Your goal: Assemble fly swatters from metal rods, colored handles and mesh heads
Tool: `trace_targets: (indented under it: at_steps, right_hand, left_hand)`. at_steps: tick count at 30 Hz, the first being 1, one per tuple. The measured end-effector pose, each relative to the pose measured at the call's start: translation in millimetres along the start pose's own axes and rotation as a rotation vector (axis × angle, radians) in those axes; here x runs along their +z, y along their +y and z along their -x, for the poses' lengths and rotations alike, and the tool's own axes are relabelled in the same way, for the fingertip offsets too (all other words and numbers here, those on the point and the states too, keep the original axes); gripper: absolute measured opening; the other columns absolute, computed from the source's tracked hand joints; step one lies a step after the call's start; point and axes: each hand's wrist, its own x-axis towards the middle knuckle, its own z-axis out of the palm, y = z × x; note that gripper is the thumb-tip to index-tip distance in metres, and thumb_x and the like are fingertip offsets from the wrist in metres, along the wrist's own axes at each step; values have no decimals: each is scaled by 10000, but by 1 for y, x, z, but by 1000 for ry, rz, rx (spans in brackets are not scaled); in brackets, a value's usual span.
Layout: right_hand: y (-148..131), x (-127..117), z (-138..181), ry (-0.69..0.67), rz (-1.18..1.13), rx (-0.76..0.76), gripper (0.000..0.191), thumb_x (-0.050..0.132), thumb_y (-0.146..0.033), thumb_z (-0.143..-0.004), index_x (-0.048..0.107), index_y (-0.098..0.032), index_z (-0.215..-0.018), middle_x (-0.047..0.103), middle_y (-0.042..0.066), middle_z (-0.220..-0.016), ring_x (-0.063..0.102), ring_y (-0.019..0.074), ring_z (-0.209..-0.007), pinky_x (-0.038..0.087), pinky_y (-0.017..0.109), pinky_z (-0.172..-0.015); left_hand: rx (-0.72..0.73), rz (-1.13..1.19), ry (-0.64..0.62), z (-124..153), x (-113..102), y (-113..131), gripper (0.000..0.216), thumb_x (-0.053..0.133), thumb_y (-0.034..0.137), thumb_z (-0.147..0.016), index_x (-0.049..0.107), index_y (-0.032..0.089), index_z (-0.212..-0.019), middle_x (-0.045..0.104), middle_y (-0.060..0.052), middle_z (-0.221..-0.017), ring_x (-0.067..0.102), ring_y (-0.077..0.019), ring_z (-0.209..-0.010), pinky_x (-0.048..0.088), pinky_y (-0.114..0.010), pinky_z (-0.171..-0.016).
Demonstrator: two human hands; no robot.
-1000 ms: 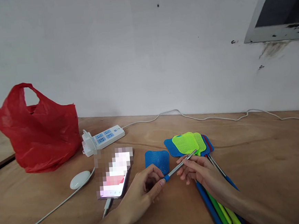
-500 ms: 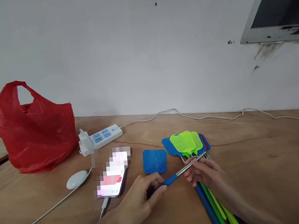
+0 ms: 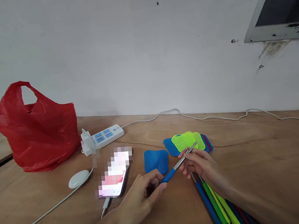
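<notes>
My left hand [image 3: 143, 195] pinches the blue grip of a swatter handle [image 3: 178, 164], a thin metal rod with a blue sleeve. My right hand [image 3: 201, 165] holds the rod's metal end between its fingertips. The rod slants up to the right, just above the table. A loose blue mesh swatter head [image 3: 156, 160] lies flat on the table just beyond my left hand. Several finished swatters [image 3: 188, 141] with green, blue and red heads lie stacked behind my right hand, their coloured handles [image 3: 216, 206] running under my right forearm.
A phone [image 3: 114, 177] with a lit screen lies left of my left hand, a cable plugged into it. Beyond are a white charger puck [image 3: 79, 178], a white power strip [image 3: 102, 138] and a red plastic bag [image 3: 35, 129]. A white cable [image 3: 217, 117] runs along the wall.
Both hands kept hold of the handle; it was drawn longer, showing more blue sleeve, then swung back slightly up and left. The loose blue head has not moved.
</notes>
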Motion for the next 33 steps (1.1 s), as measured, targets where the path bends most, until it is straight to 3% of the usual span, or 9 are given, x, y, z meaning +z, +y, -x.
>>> trace_targets:
  at_steps: [8,23,33]
  right_hand:
    - [9,-9,10,-8,-19,20,335,784,-475,-737,742,-153,-823,722,58,-662,625,146,-550,464,234,-484]
    - [13,-25,32,102,-70,67,361,844,-485,-647,764,-167,-797,710,57,-639,609,149,-538,452,236,-470]
    - [-10,-5,21,71,-66,151,375,826,-503,-657,739,-179,-825,646,6,-641,564,117,-557,429,213,-478]
  left_hand:
    - [-31,-65,-30,-1,-1,3,295,482,455,-965,581,205,-843,506,27,-694,463,-147,-672,359,-243,-585]
    - [15,-133,-71,1,-1,3,255,537,416,-940,611,200,-826,510,36,-693,455,-141,-679,355,-255,-638]
    - [-2,-87,-7,5,0,6,315,492,464,-964,588,202,-818,494,33,-680,449,-145,-675,347,-244,-611]
